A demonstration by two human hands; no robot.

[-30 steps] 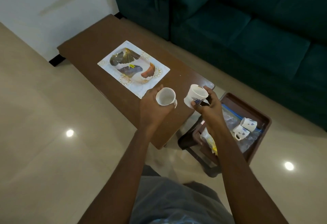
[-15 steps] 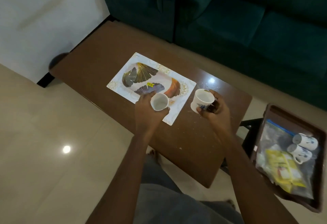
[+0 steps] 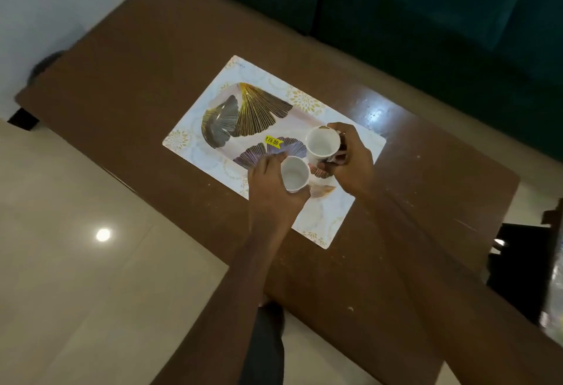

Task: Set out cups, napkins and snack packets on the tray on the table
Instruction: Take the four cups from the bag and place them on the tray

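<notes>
Gripping smooth white round cups: left hand (image 3: 271,186) wrapped around near cup (image 3: 295,174), right hand (image 3: 350,159) closed on far cup (image 3: 323,144). Hovering over glossy rectangular leaf-print tray (image 3: 198,141) on scuffed brown wooden table (image 3: 137,80). Earlier held short of the tray; now above its right half.
</notes>
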